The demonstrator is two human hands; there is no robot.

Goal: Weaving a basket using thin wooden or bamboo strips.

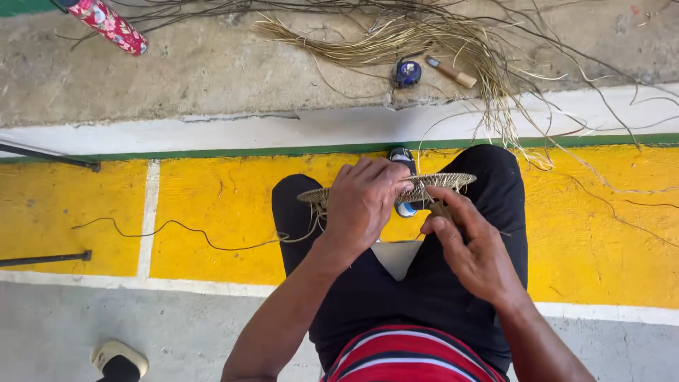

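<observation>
Left hand [364, 201] is lying palm-down over the woven disc [424, 185], fingers curled & gripping its near rim, holding it edge-on above the knees. Right hand [474, 244] is sitting just beside it, to the right & lower, thumb & forefinger pinching a small dark tool [440, 210] w/ its tip against the disc's underside; other fingers are loosely bent. Disc is a flat, tan, tightly coiled piece, resting between both hands over the black trousers [424, 283]. A long loose strand [184, 230] is trailing from the disc's left side across the yellow-painted floor [233, 191]. Further off, on the bare concrete [212, 78] past the white & green stripes, a bundle of pale fibre strips [431, 39] is spreading out, w/ a blue round object [407, 73] & a wooden-handled tool [451, 71] lying in it. A floral-patterned cylinder [109, 26] is lying top left. Dark metal legs [49, 155] are poking in at left; a sandalled foot [119, 361] is showing bottom left.
</observation>
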